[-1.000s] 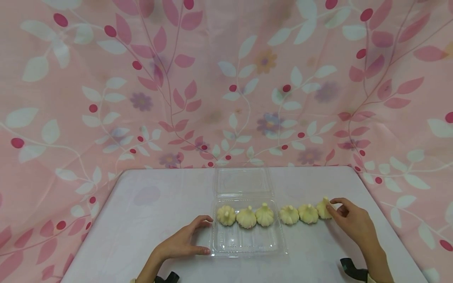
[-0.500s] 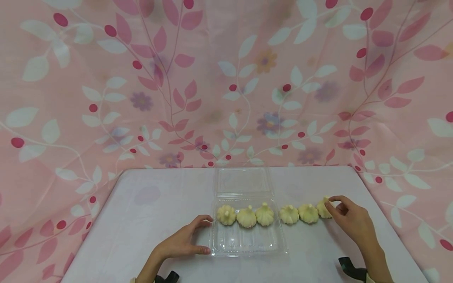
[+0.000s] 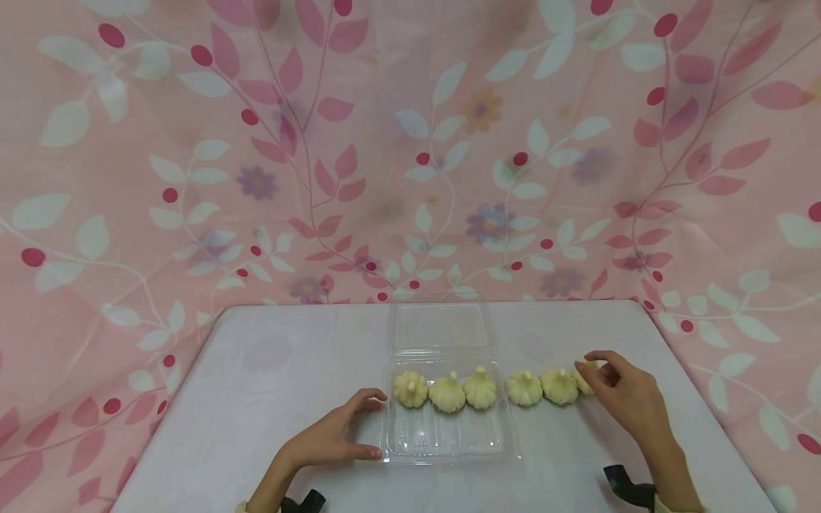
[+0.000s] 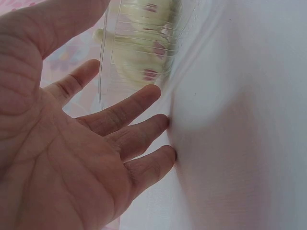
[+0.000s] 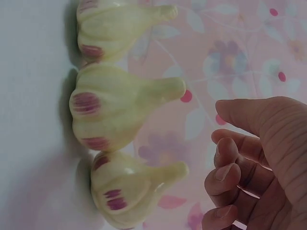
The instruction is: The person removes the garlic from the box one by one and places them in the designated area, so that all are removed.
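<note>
A clear plastic clamshell box (image 3: 449, 445) lies opened flat on the table, with three garlic bulbs (image 3: 446, 393) in a row inside it. My left hand (image 3: 327, 436) rests at the box's left edge, thumb and fingers spread and extended; in the left wrist view some fingertips (image 4: 165, 152) touch the table. To the right of the box, three more garlic bulbs (image 3: 559, 387) stand in a line. Over the rightmost bulb (image 3: 581, 385), partly hiding it, hovers my right hand (image 3: 628, 395). Its fingers are loosely bent, apart from the stems (image 5: 165, 88), and hold nothing.
The box's lid (image 3: 439, 328) is folded back toward the far table edge. A pink floral curtain (image 3: 410, 178) hangs behind the white table (image 3: 288, 356). Black wrist mounts (image 3: 625, 488) sit below each hand.
My right hand has moved left and slightly up from beside the rightmost garlic bulb, now covering more of it. The left hand, box and bulbs stay as they were.
</note>
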{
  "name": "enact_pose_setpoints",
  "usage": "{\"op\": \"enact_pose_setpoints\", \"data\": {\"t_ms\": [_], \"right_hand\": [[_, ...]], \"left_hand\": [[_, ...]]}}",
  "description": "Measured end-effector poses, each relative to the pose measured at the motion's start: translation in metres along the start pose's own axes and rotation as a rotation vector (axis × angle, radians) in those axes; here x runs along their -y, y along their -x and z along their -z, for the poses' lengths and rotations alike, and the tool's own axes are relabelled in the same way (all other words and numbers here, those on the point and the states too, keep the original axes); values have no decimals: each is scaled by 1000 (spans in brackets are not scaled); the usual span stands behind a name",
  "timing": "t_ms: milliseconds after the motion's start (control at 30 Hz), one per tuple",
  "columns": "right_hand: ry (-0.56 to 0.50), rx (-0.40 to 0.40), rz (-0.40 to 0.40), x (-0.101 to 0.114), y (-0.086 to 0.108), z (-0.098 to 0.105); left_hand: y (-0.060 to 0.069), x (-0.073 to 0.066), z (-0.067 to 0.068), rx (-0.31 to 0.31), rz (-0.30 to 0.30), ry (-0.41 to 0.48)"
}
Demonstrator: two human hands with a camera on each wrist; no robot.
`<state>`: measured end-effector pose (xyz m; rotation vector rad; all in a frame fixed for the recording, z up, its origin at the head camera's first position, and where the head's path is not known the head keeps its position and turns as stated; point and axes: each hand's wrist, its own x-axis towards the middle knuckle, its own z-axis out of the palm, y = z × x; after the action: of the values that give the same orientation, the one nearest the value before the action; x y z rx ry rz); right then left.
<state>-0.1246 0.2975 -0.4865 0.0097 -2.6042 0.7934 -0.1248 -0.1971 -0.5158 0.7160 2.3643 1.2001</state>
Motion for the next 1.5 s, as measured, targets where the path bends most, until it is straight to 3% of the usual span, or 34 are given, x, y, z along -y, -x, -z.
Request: {"op": "enact_pose_setpoints", "data": {"t_ms": [333, 667, 1167, 1500], "right_hand": [[-57, -26, 63, 10, -2, -6], [-58, 30, 34, 26, -2, -14], [-98, 33, 90, 43, -4, -25], [-126, 80, 77, 53, -3, -35]], "left_hand": [[0, -1, 0, 4, 1, -1], [0, -1, 0, 4, -1, 1], [-1, -1, -1, 3, 8, 5], [0, -2, 1, 3, -2, 2]]}}
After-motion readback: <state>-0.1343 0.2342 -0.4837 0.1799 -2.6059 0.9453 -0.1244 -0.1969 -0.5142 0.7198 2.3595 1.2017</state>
